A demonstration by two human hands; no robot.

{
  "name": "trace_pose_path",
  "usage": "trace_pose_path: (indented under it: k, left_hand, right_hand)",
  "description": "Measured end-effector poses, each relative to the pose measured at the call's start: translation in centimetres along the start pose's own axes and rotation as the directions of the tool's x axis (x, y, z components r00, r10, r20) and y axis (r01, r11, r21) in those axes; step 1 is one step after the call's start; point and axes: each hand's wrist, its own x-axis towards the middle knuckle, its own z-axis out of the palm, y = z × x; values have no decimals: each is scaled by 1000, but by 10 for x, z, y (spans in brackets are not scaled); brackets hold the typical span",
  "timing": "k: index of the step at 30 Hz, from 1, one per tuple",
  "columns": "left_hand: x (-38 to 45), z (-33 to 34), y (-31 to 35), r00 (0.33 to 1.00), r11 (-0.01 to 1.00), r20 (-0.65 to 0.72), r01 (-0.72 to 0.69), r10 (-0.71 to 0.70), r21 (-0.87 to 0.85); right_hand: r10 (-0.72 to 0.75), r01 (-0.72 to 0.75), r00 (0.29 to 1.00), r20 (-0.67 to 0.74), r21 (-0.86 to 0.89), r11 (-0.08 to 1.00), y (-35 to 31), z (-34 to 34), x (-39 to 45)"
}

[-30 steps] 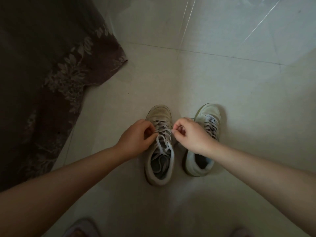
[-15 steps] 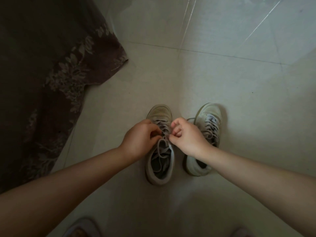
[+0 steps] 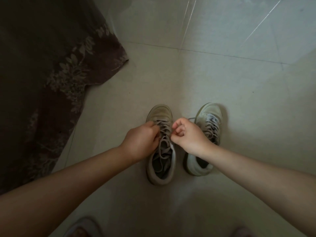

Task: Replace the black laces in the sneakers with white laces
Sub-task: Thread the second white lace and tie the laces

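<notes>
Cloth (image 3: pixel 42 82), dark with a leaf print, lies on the floor (image 3: pixel 222 82) far left. My left hand (image 3: pixel 141 140) and right hand (image 3: pixel 189 136) each pinch the lace (image 3: pixel 164 132) over the left sneaker (image 3: pixel 161 146), fingers curled. Right sneaker (image 3: pixel 204 139) stands just beside it, laced, partly under my right wrist.

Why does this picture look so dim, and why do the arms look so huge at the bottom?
Head view: the light is weak, brightest on the floor tiles at upper right, with pale streaks of glare there; the dark patterned cloth is almost lost in shadow. The wide-angle lens swells the forearms near the edges, while both hands and the sneakers stay fairly sharp.
</notes>
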Motion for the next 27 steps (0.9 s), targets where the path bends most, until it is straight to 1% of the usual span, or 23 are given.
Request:
trace_pose_path:
  k: [1, 3, 6, 8, 12, 16, 18, 20, 23, 25, 27]
  left_hand:
    - [-1, 1, -1, 1000, 1000, -23, 5, -5, -12]
    - [-3, 4, -5, 996, 994, -63, 58, -64, -91]
    - [-6, 8, -11, 975, 949, -80, 182, -209, -256]
    - [-6, 11, -14, 966, 924, -65, 218, -250, -314]
    - [-7, 12, -14, 985, 930, -61, 128, -159, -345]
    - [-8, 9, -13, 989, 952, -98, 79, -113, -297]
    - [-7, 8, -11, 984, 965, -121, 94, -127, -244]
    - [-6, 10, -11, 974, 963, -139, 146, -180, -226]
    - [-5, 13, -10, 966, 943, -110, 196, -232, -268]
    - [-3, 14, -10, 976, 931, -57, 180, -208, -316]
    - [-3, 14, -11, 981, 907, -13, 175, -195, -384]
  right_hand:
    - [-12, 13, 1000, 6, -31, 999, 0, -1, -1]
    - [-25, 26, 1000, 14, -111, 993, -1, -4, -2]
    - [-13, 14, 1000, 12, -106, 994, -1, -6, -5]
    - [-29, 31, 999, 20, -116, 993, -2, -4, -6]
    - [-10, 8, 1000, -14, -131, 991, 0, -5, -5]
    - [1, -2, 1000, -8, -217, 976, 3, -3, -2]
    - [-17, 19, 1000, 10, -226, 974, 2, -1, -2]
    - [-27, 33, 999, 27, -241, 970, 3, 0, -1]
    - [4, -1, 1000, 13, -224, 975, 2, -3, -1]
    - [21, -21, 1000, 3, -178, 984, 1, -3, -2]
    - [44, -38, 998, 50, -121, 992, 0, -1, -6]
